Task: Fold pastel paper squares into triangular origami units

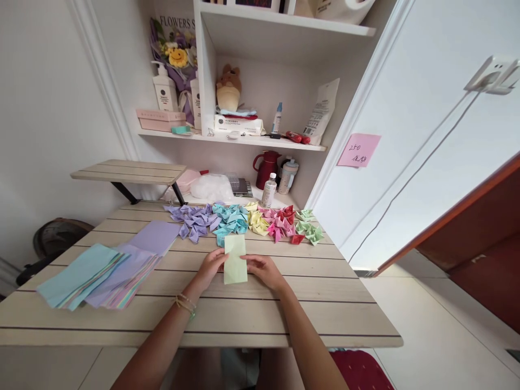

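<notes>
A pale green sheet of paper, folded into an upright rectangle, is held a little above the slatted table. My left hand grips its left edge, thumb on the front and the other fingers behind. On the opposite edge, my right hand pinches the paper with its fingertips. Just beyond lie folded paper pieces in colour groups: purple, blue, yellow, pink and green, with a few red ones among the pink.
Fanned stacks of coloured paper sheets lie at the left on the table. A small raised shelf stands behind them. At the back are a plastic bottle, a red jug and a tumbler.
</notes>
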Motion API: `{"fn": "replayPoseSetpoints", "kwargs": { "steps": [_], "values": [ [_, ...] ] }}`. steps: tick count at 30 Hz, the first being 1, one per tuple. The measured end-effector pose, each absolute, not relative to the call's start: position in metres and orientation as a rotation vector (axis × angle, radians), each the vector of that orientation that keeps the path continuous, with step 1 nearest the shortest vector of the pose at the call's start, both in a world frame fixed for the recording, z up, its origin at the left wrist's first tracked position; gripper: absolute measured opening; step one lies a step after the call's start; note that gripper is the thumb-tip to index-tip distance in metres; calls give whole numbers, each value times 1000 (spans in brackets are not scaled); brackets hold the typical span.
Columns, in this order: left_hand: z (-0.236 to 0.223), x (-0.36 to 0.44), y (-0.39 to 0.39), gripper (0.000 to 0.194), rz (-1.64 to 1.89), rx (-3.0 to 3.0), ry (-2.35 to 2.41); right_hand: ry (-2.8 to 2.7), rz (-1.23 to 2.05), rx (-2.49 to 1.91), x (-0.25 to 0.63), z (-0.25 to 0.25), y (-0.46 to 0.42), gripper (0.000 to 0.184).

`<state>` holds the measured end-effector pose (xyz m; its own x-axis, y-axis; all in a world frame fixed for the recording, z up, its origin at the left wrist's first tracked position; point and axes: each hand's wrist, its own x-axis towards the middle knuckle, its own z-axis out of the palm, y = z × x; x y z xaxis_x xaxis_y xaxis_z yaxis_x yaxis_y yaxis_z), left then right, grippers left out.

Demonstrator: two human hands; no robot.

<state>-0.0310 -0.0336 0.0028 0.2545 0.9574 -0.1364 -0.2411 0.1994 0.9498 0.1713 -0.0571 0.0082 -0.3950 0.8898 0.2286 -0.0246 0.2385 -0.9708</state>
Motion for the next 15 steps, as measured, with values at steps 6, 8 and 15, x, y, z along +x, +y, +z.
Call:
{"fn": "replayPoseSetpoints", "kwargs": {
  "steps": [6, 8, 15],
  "values": [
    [9, -28, -39, 37, 987, 1124, 950, -1671, 1147, -844, 169, 10, -55, 17],
    [9, -27, -40, 41, 938, 1171, 893, -1607, 1100, -899, 169, 8, -53, 17],
    [8, -28, -40, 61, 925, 1204, 933, -1495, 1261, -900, 169, 2, -54, 21]
  ]
}}
